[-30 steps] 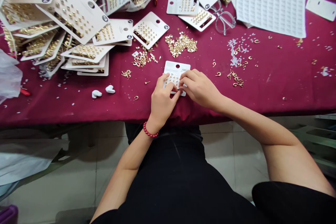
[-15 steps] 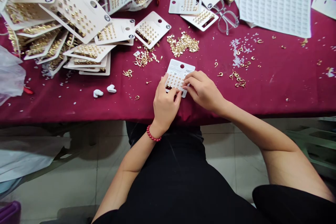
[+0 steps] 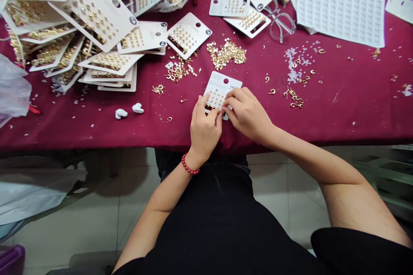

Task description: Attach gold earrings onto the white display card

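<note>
- Left hand [image 3: 204, 131]: closed on the lower left of the card, fingers curled (red bead bracelet [image 3: 189, 165] at the wrist).
- Right hand [image 3: 247, 114]: gripping the card's lower right, fingers bent over the studs.
- White earring card [image 3: 222, 84]: held between both hands above the maroon tablecloth [image 3: 322, 116]; I cannot tell whether it touches the cloth.
- Loose gold pieces [image 3: 226, 53]: heaped just beyond the card.
- Filled cards [image 3: 100, 13]: piled to my left.

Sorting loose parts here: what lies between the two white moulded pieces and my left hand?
In the head view, a small gold hook sits on the maroon cloth between the white pieces and the left hand, among a few tiny specks.
</note>
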A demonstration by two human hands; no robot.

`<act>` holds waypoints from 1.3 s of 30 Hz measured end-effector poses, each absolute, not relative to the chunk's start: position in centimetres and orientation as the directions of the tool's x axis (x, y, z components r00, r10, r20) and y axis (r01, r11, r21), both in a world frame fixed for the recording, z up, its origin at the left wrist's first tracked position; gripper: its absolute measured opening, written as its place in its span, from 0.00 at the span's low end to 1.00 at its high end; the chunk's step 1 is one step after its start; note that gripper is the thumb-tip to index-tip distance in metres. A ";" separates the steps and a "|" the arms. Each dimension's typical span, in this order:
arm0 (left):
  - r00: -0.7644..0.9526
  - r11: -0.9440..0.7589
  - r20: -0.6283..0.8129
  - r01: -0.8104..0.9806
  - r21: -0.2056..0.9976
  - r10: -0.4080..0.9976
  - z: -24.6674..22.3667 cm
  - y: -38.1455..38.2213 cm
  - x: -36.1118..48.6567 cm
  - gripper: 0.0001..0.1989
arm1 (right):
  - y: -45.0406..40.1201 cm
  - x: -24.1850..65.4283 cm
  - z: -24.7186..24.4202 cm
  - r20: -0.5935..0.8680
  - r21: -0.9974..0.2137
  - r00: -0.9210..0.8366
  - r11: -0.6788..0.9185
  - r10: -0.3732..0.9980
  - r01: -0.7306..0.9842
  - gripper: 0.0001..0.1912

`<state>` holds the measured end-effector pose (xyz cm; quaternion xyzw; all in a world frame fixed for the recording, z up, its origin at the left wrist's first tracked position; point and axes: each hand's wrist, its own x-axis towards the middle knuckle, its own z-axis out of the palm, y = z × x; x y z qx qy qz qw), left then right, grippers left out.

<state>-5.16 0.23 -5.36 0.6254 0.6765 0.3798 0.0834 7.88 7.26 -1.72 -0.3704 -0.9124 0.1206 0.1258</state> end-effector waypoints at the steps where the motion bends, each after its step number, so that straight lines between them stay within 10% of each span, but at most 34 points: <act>1: -0.207 -0.069 0.363 0.782 0.619 0.909 -5.3 0.2 -5.2 0.06 | 7.2 7.8 -1.8 0.147 -0.320 -0.686 0.691 0.712 0.648 0.10; 39: -0.194 -0.077 0.376 0.798 0.598 0.906 -5.3 0.2 -5.0 0.06 | 6.4 8.9 -3.9 0.390 -0.413 -0.479 0.614 0.786 0.672 0.05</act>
